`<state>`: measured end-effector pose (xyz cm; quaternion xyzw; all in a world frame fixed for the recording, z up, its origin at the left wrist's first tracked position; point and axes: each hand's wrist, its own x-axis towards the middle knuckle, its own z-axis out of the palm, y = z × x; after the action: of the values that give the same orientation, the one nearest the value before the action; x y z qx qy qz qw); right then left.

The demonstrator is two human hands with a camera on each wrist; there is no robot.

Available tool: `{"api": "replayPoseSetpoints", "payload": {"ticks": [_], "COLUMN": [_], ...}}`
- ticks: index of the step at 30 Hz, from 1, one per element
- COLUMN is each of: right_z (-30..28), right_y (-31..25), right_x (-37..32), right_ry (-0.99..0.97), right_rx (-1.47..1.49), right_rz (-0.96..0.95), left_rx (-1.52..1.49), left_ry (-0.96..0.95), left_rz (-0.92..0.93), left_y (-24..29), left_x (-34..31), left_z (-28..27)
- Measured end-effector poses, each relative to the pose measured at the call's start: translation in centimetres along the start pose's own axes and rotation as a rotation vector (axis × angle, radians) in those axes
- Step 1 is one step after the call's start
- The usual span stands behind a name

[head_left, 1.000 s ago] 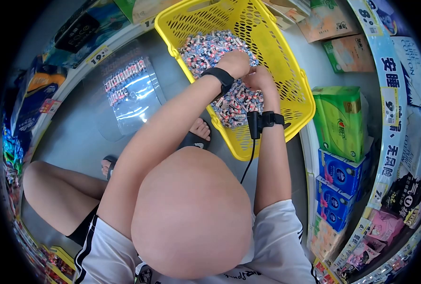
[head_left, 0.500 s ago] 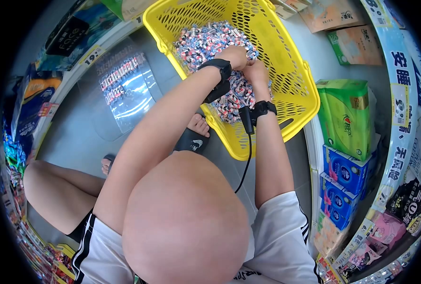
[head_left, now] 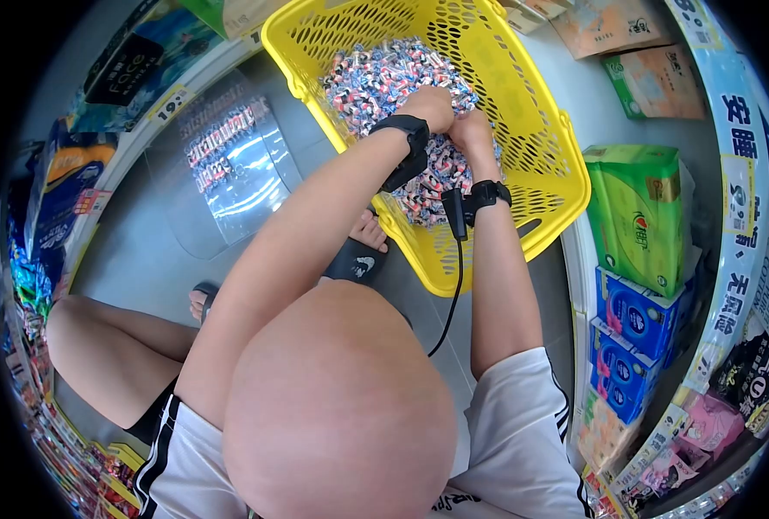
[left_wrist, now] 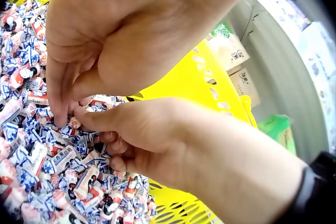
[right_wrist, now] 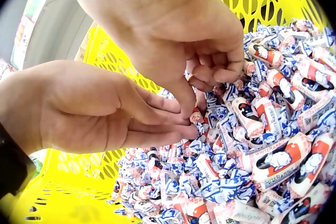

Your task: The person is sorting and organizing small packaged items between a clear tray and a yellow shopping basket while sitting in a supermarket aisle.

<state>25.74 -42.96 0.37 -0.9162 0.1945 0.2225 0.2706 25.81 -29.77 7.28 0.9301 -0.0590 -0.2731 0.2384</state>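
In the head view my left hand [head_left: 429,107] and right hand [head_left: 472,135] meet over a heap of wrapped candies [head_left: 384,76] inside a yellow basket [head_left: 543,227]. Their fingertips come together low over the pile. In the right wrist view a small wrapped candy [right_wrist: 196,116] shows at the meeting thumbs and fingers, partly hidden by them. The left hand [right_wrist: 89,106] pinches it between thumb and long fingers. From above, the right hand [right_wrist: 157,35] pinches at it too, its other fingers curled. Blue, white and red wrappers lie loose around both hands.
A clear plastic sheet or bin [head_left: 246,203] with rows of candies stands on the floor left of the basket. Shelves flank both sides, with green tissue packs [head_left: 635,216] and blue packs [head_left: 631,320] at right. A sandaled foot [head_left: 354,259] is near the basket.
The head view has shifted slightly. Since a second ago, my right hand has drawn in closer to the left one and its fingers have turned out of sight; over the last half second both barely move.
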Motion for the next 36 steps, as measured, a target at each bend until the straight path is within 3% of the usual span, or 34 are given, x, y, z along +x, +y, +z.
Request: {"api": "replayPoseSetpoints", "payload": {"ticks": [6,9,12,14,22,25,27,29,32,36], "right_z": [1.1,0.4,-1.9,-3.3,-5.9,-7.5,-8.7,-9.5,-9.8,-9.4], "right_y": [1.1,0.6,-1.0,-1.9,-1.5,-2.8,-3.9,-4.8,-6.7,-9.1], "right_x": [1.6,1.2,-1.1,-2.4,-2.6,-4.9,-6.1,-7.1,-9.2,-10.6], "right_ry": [0.016,-0.090,-0.168,-0.284,-0.349,-0.290,-0.298,-0.376,-0.382,-0.394], "right_rx": [0.047,0.230,0.227,0.409,0.404,0.311,0.237,0.172,0.197,0.226], "right_rz": [0.024,-0.045,0.047,0.104,0.022,-0.048,-0.075,-0.189,-0.262,-0.354], "left_rx": [-0.043,-0.019,-0.006,0.047,0.103,0.083,0.042,-0.006,-0.018,-0.068], "left_ry": [-0.019,-0.046,-0.037,-0.075,-0.109,-0.142,0.016,0.043,0.292,0.488], "left_rz": [-0.053,-0.069,-0.043,0.022,0.096,0.177,0.259,0.262,0.369,0.345], "left_y": [0.1,0.3,0.3,0.8,3.3,3.3,2.8,1.8,-0.3,-2.5], "left_x": [0.2,0.1,0.3,-0.4,-2.7,-4.5,-5.8,-7.8,-10.4,-12.5], "left_z": [0.0,-0.3,0.0,-0.7,-2.9,-4.5,-4.6,-5.1,-5.3,-5.6]}}
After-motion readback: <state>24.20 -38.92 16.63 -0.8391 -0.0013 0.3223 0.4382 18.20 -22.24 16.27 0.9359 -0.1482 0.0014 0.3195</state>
